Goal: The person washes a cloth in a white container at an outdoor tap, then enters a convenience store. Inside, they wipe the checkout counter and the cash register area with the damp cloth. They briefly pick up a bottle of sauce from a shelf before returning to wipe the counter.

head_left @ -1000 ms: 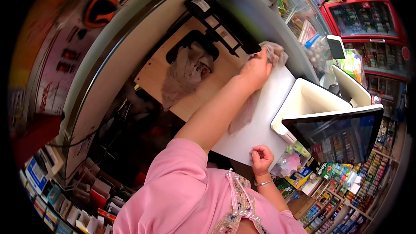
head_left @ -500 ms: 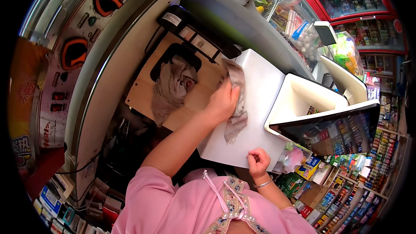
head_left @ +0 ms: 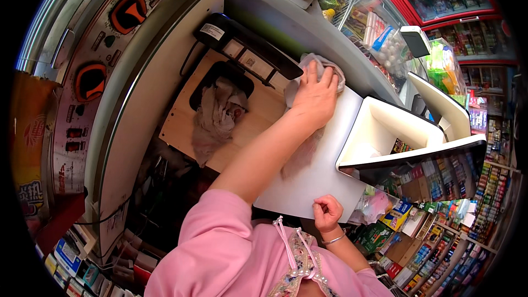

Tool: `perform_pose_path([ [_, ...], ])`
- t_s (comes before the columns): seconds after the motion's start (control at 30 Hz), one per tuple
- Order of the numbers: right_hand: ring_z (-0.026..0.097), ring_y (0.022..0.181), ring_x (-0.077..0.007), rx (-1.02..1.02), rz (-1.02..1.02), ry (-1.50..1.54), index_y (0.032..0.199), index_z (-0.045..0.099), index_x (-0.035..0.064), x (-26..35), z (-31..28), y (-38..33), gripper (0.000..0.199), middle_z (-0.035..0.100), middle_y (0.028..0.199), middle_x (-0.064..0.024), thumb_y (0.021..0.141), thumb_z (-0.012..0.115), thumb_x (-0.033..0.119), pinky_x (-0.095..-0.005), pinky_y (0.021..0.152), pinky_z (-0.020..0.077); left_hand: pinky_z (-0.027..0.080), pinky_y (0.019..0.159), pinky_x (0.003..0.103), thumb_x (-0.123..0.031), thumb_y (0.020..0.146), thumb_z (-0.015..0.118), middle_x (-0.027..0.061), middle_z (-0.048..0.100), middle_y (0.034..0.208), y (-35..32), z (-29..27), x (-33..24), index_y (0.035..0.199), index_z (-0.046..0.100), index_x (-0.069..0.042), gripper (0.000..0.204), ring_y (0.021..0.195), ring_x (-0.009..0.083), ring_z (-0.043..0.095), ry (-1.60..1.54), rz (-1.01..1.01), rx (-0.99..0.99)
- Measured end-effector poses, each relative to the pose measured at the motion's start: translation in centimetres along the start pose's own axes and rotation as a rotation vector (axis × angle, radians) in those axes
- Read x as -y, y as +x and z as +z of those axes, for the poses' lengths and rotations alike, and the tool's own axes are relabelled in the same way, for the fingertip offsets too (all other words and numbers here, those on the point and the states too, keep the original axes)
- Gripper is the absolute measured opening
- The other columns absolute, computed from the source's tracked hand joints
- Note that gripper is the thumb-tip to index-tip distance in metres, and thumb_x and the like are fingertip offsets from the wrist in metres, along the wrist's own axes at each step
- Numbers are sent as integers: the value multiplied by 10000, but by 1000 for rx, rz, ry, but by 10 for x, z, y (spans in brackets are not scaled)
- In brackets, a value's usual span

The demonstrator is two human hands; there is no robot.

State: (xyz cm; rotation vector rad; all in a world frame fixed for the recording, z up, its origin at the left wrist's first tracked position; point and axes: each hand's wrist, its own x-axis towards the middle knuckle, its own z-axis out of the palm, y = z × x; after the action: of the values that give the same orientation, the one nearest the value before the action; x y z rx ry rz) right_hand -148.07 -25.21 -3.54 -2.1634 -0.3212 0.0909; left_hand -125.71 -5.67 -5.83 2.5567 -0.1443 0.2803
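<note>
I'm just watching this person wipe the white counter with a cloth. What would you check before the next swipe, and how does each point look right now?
1. Cloth under the palm: ok. The left hand lies flat on the grey cloth, fingers spread.
2. Cloth on the surface: ok, it rests at the far end of the white counter.
3. Other hand out of the way: ok. The right hand is curled at the counter's near edge.
4. Wiping path clear: ok, the bare white top shows nothing lying on it.
5. Nearby obstacle: not ok, the white display unit stands right beside the path.
6. Counter clean: cannot tell.
</note>
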Motion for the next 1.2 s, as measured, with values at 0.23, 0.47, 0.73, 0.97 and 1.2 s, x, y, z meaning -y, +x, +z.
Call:
perform_pose_path([
  [0.23, 419, 460, -79, 15, -13, -15, 775, 594, 5, 1, 2, 2, 41, 500, 626, -39, 756, 596, -32, -202, 431, 317, 161, 1119, 462, -164, 820, 471, 70, 566, 1170, 23, 18, -16, 1159, 597, -80, 371, 1222, 299, 413, -81, 63, 44],
  [0.47, 424, 472, -84, -7, -26, -57, 766, 591, 11, -5, 3, -3, 29, 506, 633, -40, 758, 593, -17, -205, 440, 323, 185, 1124, 444, -148, 781, 515, 46, 544, 1231, 8, 24, -28, 1188, 585, -118, 415, 1233, 278, 418, -70, 255, 50],
  [0.73, 412, 528, -62, 7, 17, -36, 775, 582, 21, -9, 4, -9, 38, 504, 671, -10, 768, 599, -13, -189, 474, 312, 210, 1122, 413, -117, 785, 498, 140, 407, 1415, -55, 9, -14, 1284, 494, -3, 512, 1343, 309, 318, -8, 123, 0],
  [0.97, 415, 488, -83, -28, -108, -64, 788, 589, 23, -14, 4, -9, 32, 501, 640, -31, 778, 597, -6, -204, 443, 308, 413, 964, 383, -50, 812, 516, 211, 447, 1336, -172, -31, 11, 1280, 454, 28, 479, 1226, 372, 439, -434, -137, -49],
  [1.2, 415, 513, -67, -11, -57, -3, 798, 589, 21, -13, 6, -9, 28, 495, 652, -16, 781, 599, 1, -194, 459, 306, 459, 733, 388, -176, 927, 497, 219, 560, 950, -279, -65, 12, 1119, 512, 6, 265, 826, 351, 577, -816, -534, 111],
])
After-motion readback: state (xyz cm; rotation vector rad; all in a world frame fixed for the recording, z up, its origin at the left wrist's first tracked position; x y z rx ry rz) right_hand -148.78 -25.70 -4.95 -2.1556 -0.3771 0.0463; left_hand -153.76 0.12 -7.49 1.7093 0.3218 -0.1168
